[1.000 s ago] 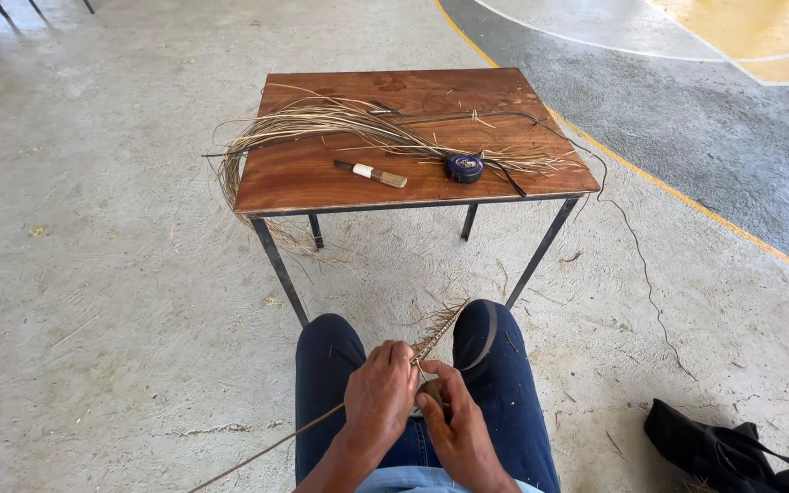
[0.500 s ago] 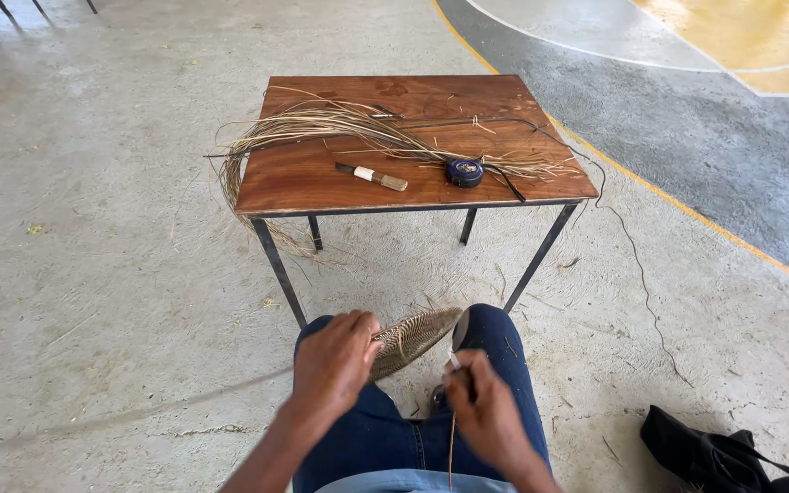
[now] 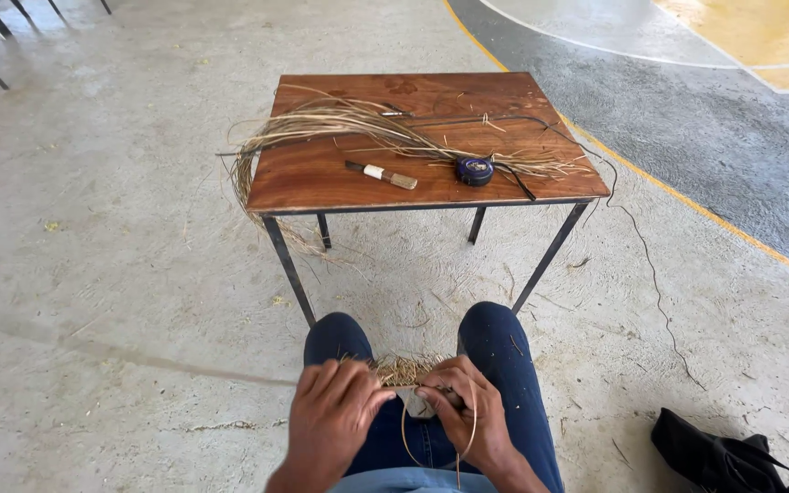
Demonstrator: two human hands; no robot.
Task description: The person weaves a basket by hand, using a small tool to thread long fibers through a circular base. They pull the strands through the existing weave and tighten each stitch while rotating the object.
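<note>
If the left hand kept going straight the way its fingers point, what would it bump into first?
The left hand points right, so it would probably meet the right hand first, with the small woven fibre piece pinched between them.

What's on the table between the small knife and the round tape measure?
In the head view, the stretch of wooden table between the knife and tape measure is bare; the dried fibre bundle lies just behind them.

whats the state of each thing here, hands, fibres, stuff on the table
left hand: closed on the woven fibre piece over the lap
right hand: pinching the same piece, a thin strand looping below it
loose fibre bundle: spread flat on the wooden table, ends hanging off its left edge
knife: lying flat, untouched
tape measure: resting on the table, closed
black bag: slumped on the floor
</note>
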